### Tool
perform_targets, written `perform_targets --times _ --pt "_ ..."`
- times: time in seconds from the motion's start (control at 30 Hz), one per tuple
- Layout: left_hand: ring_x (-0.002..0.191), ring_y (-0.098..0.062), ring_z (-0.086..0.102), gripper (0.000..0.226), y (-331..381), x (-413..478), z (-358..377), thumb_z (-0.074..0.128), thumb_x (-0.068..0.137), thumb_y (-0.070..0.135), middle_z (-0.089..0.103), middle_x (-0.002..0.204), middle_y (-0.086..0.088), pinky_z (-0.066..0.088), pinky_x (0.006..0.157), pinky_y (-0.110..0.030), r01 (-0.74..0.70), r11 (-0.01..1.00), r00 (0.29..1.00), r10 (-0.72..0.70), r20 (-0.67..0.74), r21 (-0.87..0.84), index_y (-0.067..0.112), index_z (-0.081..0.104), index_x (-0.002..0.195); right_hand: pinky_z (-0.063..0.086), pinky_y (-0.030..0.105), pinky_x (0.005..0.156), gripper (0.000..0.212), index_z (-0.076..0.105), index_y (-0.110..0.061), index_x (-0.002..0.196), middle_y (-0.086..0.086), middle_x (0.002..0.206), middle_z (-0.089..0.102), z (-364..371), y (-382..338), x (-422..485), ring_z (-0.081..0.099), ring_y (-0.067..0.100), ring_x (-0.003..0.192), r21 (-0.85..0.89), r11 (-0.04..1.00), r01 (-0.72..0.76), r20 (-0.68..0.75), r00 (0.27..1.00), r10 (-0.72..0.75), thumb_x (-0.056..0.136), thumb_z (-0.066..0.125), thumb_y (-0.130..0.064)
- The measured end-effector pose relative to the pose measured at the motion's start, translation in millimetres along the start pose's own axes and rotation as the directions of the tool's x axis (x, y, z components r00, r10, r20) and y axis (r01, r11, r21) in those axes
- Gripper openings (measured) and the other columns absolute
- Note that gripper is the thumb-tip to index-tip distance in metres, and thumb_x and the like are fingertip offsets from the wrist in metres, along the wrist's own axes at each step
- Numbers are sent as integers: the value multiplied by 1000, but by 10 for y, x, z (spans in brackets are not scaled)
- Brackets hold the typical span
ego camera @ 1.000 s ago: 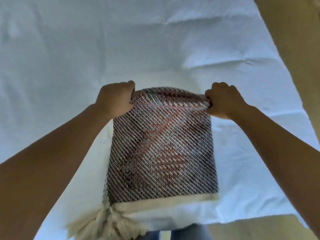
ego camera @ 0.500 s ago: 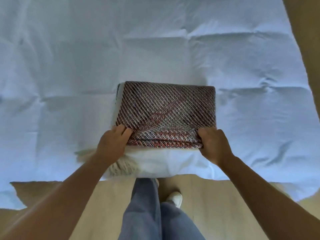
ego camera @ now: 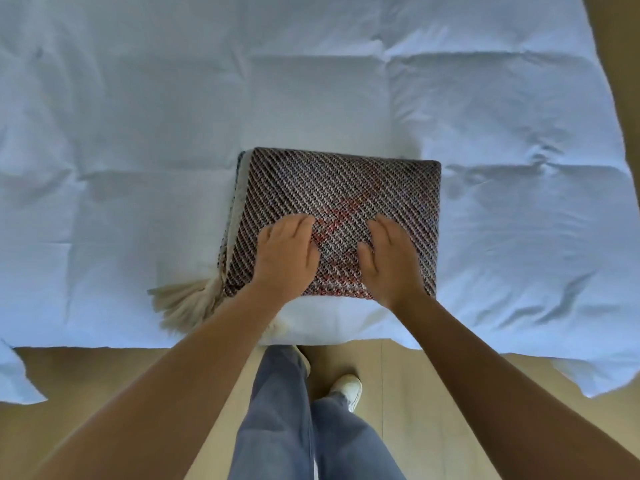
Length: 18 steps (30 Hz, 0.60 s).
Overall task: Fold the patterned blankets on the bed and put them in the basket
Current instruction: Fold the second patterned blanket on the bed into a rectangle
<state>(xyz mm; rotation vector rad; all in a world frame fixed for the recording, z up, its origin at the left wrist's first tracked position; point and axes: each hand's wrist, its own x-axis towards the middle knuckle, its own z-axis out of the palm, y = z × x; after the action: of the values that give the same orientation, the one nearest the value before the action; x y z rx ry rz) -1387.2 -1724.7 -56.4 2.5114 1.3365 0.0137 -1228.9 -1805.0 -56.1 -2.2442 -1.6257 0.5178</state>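
The wide bed with its pale blue, creased quilted cover (ego camera: 173,133) fills the upper view, its near edge overhanging the light wooden floor (ego camera: 86,393) where the person stands in blue jeans and a white shoe. On the cover, close to that near edge, lies the one patterned blanket in view, a dark diagonal-weave throw with a reddish motif (ego camera: 346,195), now a compact rectangle, with a cream tasselled fringe (ego camera: 187,303) spilling from its near left corner. Compared with a second ago, when both fists held a folded edge raised at the far side, the fabric has been brought over on itself towards the person and halved in depth; half a second ago the hands were pinching the near edge at its two corners. Both have since let go: the left hand (ego camera: 287,258) and the right hand (ego camera: 389,259) lie flat, palms down, fingers spread, on the near half of the top layer, each grip released and holding nothing. This reads as pressing the fold flat. Folding of this blanket appears essentially complete; transfer remains outstanding. No basket is in view, so its position cannot be stated.
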Motion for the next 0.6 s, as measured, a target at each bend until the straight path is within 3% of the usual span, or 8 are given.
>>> perform_targets --times 0.1,0.17,0.27,0.33,0.4,0.5,0.6 --pt "144 -18 -7 57 112 304 265 18 97 36 0 158 -3 -7 112 -40 3 999 994 -7 108 38 16 2 148 -5 35 114 57 13 -11 147 8 157 8 240 -196 311 -2 22 145 -63 996 62 79 995 -57 98 18 -39" --pt "142 -18 -15 61 -40 402 436 11 96 44 -13 156 -3 -12 110 -42 29 994 992 -42 116 108 17 -10 146 -13 37 111 59 -1 -18 147 4 157 -3 404 -115 440 -15 18 141 -169 982 82 135 989 -59 96 7 -44" --pt "144 -24 -1 71 -506 303 570 12 91 56 -1 157 -8 -5 112 -48 146 982 988 -150 28 118 15 1 148 -11 44 111 58 -10 -25 143 4 156 -8 501 324 399 -15 22 141 -309 951 -13 140 988 59 93 2 -51" --pt "143 -30 8 77 -792 187 599 15 86 58 8 156 -14 3 112 -55 220 973 973 -224 50 68 14 7 148 2 49 114 64 5 -20 147 12 156 7 461 573 260 5 31 144 -316 937 -148 70 981 178 91 8 -51" --pt "143 -32 5 81 -949 168 570 14 82 60 6 156 -16 3 111 -58 253 967 960 -256 116 45 14 5 148 13 54 112 66 22 -10 146 20 153 20 410 601 212 18 38 141 -312 928 -205 39 973 228 91 16 -48" --pt "142 -35 1 83 -821 364 418 18 81 57 2 155 -19 -2 109 -60 248 968 965 -250 81 38 9 5 148 -2 47 114 69 11 -9 147 18 155 8 398 382 379 1 31 143 -266 933 -242 36 965 260 90 12 -50" --pt "140 -21 -9 70 -471 709 303 20 91 48 -5 153 -7 -11 110 -50 98 995 995 -98 -28 19 8 1 145 -14 36 113 65 1 -10 145 10 152 -5 455 27 724 -12 22 139 -214 970 -119 30 991 128 93 11 -46"
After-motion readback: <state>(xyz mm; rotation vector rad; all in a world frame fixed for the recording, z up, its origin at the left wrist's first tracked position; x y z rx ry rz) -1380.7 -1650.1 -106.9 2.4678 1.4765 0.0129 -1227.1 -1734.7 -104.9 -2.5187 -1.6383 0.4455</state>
